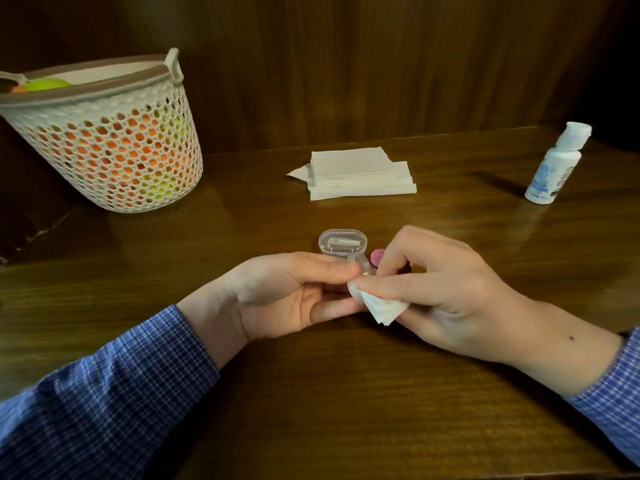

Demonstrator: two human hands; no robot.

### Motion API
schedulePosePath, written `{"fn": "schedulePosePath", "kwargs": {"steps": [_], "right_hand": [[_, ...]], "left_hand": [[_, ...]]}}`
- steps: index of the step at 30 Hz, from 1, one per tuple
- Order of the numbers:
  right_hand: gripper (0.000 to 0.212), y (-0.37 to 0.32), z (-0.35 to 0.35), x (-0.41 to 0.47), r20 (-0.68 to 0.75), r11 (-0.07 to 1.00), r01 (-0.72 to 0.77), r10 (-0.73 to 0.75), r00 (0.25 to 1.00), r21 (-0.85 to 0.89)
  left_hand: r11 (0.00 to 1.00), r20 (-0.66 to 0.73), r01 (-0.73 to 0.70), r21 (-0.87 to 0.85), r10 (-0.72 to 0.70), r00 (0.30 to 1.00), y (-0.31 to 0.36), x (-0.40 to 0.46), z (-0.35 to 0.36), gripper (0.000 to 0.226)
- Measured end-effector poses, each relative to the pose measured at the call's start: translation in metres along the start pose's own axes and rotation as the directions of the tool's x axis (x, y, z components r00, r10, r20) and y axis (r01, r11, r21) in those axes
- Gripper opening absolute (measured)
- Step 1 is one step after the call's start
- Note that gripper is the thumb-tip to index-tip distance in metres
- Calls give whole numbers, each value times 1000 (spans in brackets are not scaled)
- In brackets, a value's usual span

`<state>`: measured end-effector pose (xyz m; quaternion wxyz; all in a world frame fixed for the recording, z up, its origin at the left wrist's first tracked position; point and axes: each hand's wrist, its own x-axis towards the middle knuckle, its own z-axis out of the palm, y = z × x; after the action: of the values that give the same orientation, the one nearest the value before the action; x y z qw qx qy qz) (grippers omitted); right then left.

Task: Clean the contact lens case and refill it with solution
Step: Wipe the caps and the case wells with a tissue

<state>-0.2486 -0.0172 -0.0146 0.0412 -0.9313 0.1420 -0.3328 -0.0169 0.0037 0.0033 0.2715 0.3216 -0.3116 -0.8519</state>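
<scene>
A: Looking at the hands, what do they hold?
B: The left hand (pixel 277 292) pinches the clear contact lens case (pixel 358 275) just above the worktop (pixel 346 393). The right hand (pixel 446 289) has its fingers (pixel 388 289) clamped on a folded tissue (pixel 384 308), pressed against the case.
A: And nearby?
B: A clear oval box (pixel 342 241) and a pink cap (pixel 377 255) just behind them; farther back a tissue stack (pixel 356 173), a solution bottle (pixel 557 164) at right, and a perforated basket (pixel 104 140) at left.

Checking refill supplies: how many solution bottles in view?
1. The solution bottle stands upright at the table's far right, cap on, apart from both hands. Basket contents are partly hidden, so more could be inside.
</scene>
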Motion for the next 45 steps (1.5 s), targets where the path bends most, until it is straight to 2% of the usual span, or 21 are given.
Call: {"fn": "schedulePosePath", "kwargs": {"steps": [3,7,9,11,14,15,16,18,19,20,21,22,24,26,27,29,31,33,41,45], "right_hand": [[17,0,0,1,11,998,-39,38,999,47],[14,-2,1,4,47,981,-129,123,991,144],[14,-4,1,3,108,935,-249,229,967,252],[14,-4,-2,4,212,827,-414,357,910,381],[14,4,-10,5,427,620,-621,453,782,479],[15,7,-13,6,491,514,-679,468,735,525],[19,11,-16,7,555,355,-723,469,687,593],[28,16,-21,10,652,-84,-704,465,599,706],[30,18,-23,10,666,-240,-644,476,574,726],[30,20,-23,10,670,-326,-597,497,552,733],[31,21,-24,10,668,-365,-569,519,532,737],[33,21,-23,11,665,-377,-558,542,514,739],[29,23,-23,12,662,-382,-557,571,486,738],[13,23,-23,13,656,-377,-557,588,473,740],[11,24,-24,12,651,-368,-559,590,478,743],[11,26,-25,12,646,-364,-559,601,470,745],[22,29,-25,10,644,-381,-548,626,439,745],[26,31,-25,10,635,-377,-550,654,411,745],[26,36,-27,10,572,-336,-535,733,368,775],[39,39,-28,10,562,-337,-532,752,344,777]], "left_hand": [[999,-35,-37,13,38,999,-1,1,-1,51],[990,-74,-89,108,97,992,-4,2,0,36],[975,-131,-125,182,150,980,-5,3,0,37],[949,-200,-155,276,214,956,-7,3,-1,43],[892,-206,-216,396,316,926,-13,6,0,44],[875,-178,-250,415,348,921,-14,6,1,43],[861,-141,-296,412,382,913,-15,7,1,43],[841,-83,-380,386,442,893,-15,8,2,44],[822,-76,-403,403,469,880,-15,8,2,40],[790,-79,-415,451,499,863,-14,8,1,32],[750,-83,-418,513,527,846,-14,8,-1,23],[708,-84,-410,575,549,831,-14,8,-3,19],[615,-82,-368,697,579,811,-15,7,-6,30],[475,-44,-314,822,602,797,-16,6,-8,42],[389,-15,-285,876,613,790,-17,6,-9,46],[233,38,-240,942,636,770,-18,5,-9,47],[86,92,-195,977,655,750,-16,4,-10,46],[-18,119,-142,990,656,746,-14,2,-10,50],[-151,130,-39,988,655,744,-9,1,-14,57],[-191,145,-22,981,660,738,-8,0,-15,57]]}}
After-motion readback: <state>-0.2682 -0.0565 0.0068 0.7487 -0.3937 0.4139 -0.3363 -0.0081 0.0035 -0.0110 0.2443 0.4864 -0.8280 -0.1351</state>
